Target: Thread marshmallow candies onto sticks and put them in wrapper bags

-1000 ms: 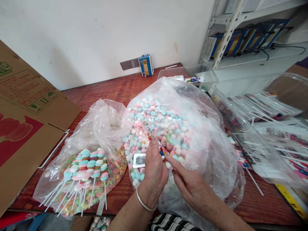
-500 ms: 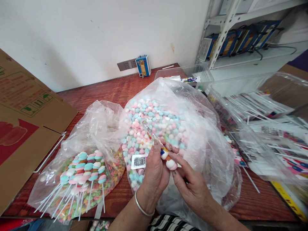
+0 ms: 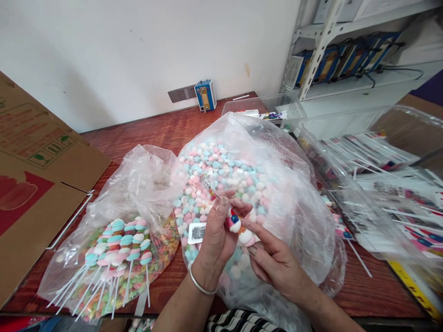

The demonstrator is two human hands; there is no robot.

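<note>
My left hand (image 3: 217,242) is closed around a clear printed wrapper (image 3: 233,221), its thumb pressing near the top; the twisted upper end pokes out past the fingers. From the lower end shows a marshmallow stack (image 3: 245,238) in white and pink. My right hand (image 3: 277,265) pinches that stack at its bottom marshmallow between thumb and forefinger. Beneath both hands is a large clear bag of pink, blue and white marshmallows (image 3: 194,191). On this bag, beside my left wrist, lies a white label (image 3: 196,233) with black print.
Several marshmallow pops (image 3: 117,242) on white sticks lie at left on a bag of coloured candy rings (image 3: 169,235). A cardboard box (image 3: 69,161) stands far left. Clear bins (image 3: 349,207) with printed packets line the right. A small blue device (image 3: 205,95) sits against the wall.
Both hands have shifted slightly, the left one a little to the left. The wrapper has turned between the fingers, and its upper end sits further left. The other things stay put.
</note>
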